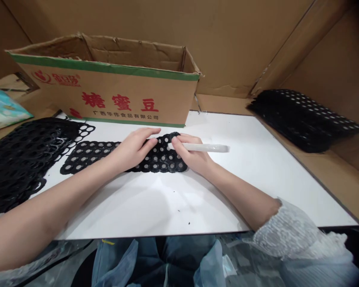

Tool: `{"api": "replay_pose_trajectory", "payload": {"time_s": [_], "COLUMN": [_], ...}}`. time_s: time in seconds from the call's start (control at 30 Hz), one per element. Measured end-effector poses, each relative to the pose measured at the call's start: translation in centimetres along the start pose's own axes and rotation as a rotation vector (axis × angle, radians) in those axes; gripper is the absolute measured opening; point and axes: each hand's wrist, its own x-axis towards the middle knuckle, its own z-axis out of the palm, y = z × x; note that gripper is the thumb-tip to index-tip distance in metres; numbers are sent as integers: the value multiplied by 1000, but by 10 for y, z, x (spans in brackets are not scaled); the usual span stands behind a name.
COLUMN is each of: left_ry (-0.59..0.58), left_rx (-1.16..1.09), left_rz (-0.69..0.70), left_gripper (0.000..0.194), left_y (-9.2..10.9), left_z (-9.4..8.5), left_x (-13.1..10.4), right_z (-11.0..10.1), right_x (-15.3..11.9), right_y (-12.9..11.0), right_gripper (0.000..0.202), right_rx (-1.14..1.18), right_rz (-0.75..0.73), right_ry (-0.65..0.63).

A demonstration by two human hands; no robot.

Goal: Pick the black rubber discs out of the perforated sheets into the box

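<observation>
A black strip with rows of round holes (158, 159) lies flat on the white table, with pale discs or table showing through the holes. My left hand (134, 148) rests on its middle, fingers stretched out and thumb apart, holding nothing. At the strip's right end, my right hand (194, 154) grips a slim white pen-like tool (211, 148). The tool's back end points right and its tip meets the strip near my fingertips. Exactly what the tip touches is too small to make out.
Behind the strip stands an open cardboard box (107, 91) with green edges and red lettering. Black ring-patterned sheets (20, 155) are heaped at left. More black perforated strips (299, 117) are stacked at right. A soft packet (6, 109) lies far left. Small black crumbs dot the white tabletop (227, 191).
</observation>
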Motion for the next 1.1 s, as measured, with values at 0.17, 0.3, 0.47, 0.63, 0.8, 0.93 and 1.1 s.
{"api": "replay_pose_trajectory", "payload": {"time_s": [0.17,0.3,0.47,0.63,0.8,0.93,1.1], "left_ry": [-92,-142,-131,-134,-170,-162,-178], "left_rx": [-157,-184,-249,-314,-349,-372,-413], "left_rz": [-50,-67,-78,-84,-81,-91,-123], "left_gripper": [31,29,28,27,28,28,27], "left_y": [9,8,9,12,13,15,16], "left_z": [-1,-6,-3,-4,-4,-4,-3], "left_x": [-1,0,-1,-2,-2,-2,-3], "right_z": [0,1,3,5,5,4,4], "right_x": [-2,-2,-1,-2,-1,-1,0], "right_y": [-3,-2,-2,-3,-1,0,-1], "right_gripper": [36,37,38,38,36,36,34], "right_rx": [97,182,237,261,299,275,230], "right_rz": [75,118,143,165,177,161,143], "right_ry": [20,38,44,41,9,-3,-1]}}
